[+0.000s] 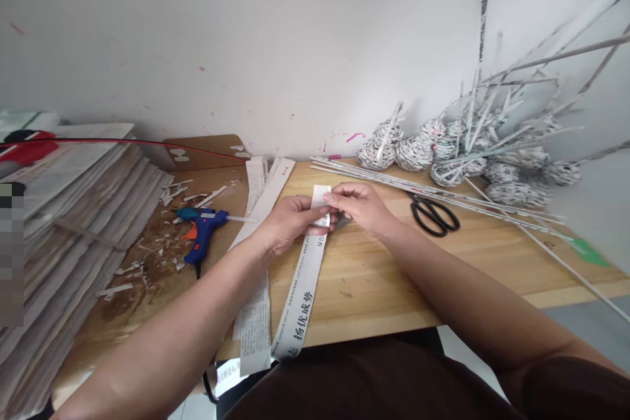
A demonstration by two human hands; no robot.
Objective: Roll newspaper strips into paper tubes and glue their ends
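A long newspaper strip (pixel 304 289) with printed characters runs from my hands down toward the table's front edge, where it curls. Its upper end is folded over between my fingers. My left hand (pixel 290 222) is closed on the strip from the left, thumb on top. From the right, my right hand (pixel 358 207) pinches the same folded end with thumb and fingertips. Some of the fingertips behind the paper are hidden. Left of the held strip, more newspaper strips (pixel 253 335) lie lengthwise across the wooden table (pixel 374 302).
A blue glue gun (pixel 204 233) lies on a scrap-strewn brown board (pixel 162 302), beside a tall newspaper stack (pixel 73 230). Black-handled scissors (pixel 435 215) lie at right. Behind them are rolled paper sticks (pixel 394 180) and several woven paper pieces (pixel 418 151), with sticks poking out.
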